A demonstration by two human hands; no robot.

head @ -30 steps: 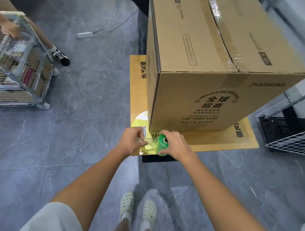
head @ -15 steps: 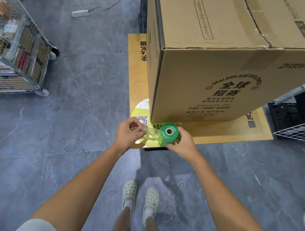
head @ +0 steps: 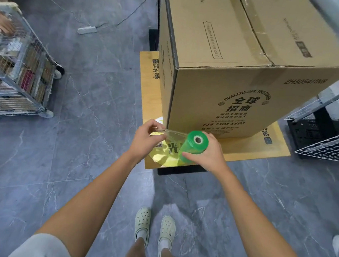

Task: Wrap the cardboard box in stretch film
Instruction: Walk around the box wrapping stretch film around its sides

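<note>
your right hand (head: 210,153) grips green film roll (head: 193,148) | your left hand (head: 145,140) pinches film tail (head: 169,133) | cardboard box (head: 222,71) just beyond

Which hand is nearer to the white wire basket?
Right. The right hand, gripping the green film roll, is on the side of the white wire basket; the left hand, pinching the film's free end, is beyond the roll, farther away.
</note>
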